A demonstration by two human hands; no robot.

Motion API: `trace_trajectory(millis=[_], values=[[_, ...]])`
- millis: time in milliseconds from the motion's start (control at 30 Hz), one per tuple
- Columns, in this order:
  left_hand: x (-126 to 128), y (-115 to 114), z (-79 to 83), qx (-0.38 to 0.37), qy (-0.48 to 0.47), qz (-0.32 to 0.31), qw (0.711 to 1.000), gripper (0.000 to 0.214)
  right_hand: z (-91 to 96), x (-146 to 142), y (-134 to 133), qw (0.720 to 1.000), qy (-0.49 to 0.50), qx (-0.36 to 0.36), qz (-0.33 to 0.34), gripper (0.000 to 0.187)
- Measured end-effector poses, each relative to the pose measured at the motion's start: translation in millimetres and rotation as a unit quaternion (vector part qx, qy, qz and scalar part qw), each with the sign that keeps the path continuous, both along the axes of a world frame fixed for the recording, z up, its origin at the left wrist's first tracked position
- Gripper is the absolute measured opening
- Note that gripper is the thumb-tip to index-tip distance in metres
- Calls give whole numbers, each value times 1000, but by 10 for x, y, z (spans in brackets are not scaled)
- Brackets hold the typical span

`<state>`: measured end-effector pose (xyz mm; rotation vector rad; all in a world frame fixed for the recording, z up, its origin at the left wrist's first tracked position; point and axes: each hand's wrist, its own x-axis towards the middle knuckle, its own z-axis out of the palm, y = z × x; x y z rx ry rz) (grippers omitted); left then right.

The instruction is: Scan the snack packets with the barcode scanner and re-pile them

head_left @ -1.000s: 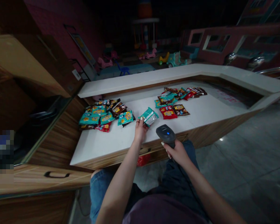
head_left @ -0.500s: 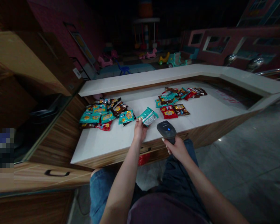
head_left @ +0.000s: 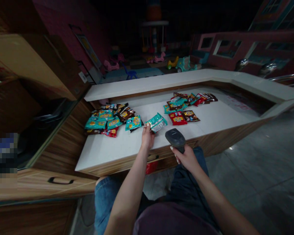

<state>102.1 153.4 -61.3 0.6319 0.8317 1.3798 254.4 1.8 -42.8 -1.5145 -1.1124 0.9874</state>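
Observation:
My left hand [head_left: 147,137] pinches a teal and silver snack packet [head_left: 156,122] just above the white counter [head_left: 137,143], its silver back turned toward me. My right hand [head_left: 186,158] grips the handle of a dark barcode scanner [head_left: 175,138], whose head points at the packet from the right, a short gap apart. A pile of teal, brown and red snack packets [head_left: 110,119] lies to the left of my left hand. A second pile of packets [head_left: 183,106] lies further back to the right.
The counter has a raised white ledge [head_left: 176,80] along its back and right side. A wooden cabinet with a drawer handle [head_left: 60,180] stands at the left. My knees sit under the counter's front edge. Grey floor tiles [head_left: 259,163] spread to the right.
The scanner's blue light, lit in both earlier frames, is now off. The scanner rose slightly toward the packet. My left hand still holds the packet in nearly the same spot.

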Motion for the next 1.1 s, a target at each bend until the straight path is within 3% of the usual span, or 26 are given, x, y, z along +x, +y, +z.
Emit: trace_trajectory(millis=[67, 133, 233, 333, 400, 533, 633, 767, 933, 1100], values=[[-63, -42, 19, 56, 91, 23, 994, 42, -15, -1, -9, 1000, 2, 1, 4, 36], [-215, -89, 80, 153, 218, 70, 961, 41, -30, -1, -22, 1000, 5, 1, 5, 36], [-615, -123, 225, 269, 422, 179, 847, 42, -41, -6, -44, 1000, 11, 1, 6, 38], [-1119, -76, 324, 289, 569, 270, 721, 40, -38, -25, -58, 1000, 18, 3, 10, 40], [-1416, -19, 312, 273, 618, 302, 673, 40, -34, -40, -59, 1000, 18, 2, 11, 41], [-1721, 45, 138, 228, 662, 259, 665, 38, -32, -61, -49, 1000, 17, 2, 19, 40], [-1707, 3, 14, 224, 679, 225, 662, 50, -31, -58, -39, 1000, 19, -2, 22, 40], [-1568, -71, -5, 220, 682, 255, 649, 44, -39, -18, -45, 999, 27, -4, 16, 40], [-1284, -40, 77, 240, 663, 279, 652, 42, -79, 72, -75, 999, 31, -13, -5, 39], [-593, 26, 23, 322, 637, 215, 666, 42, -84, 118, -88, 999, 31, -19, -14, 39]])
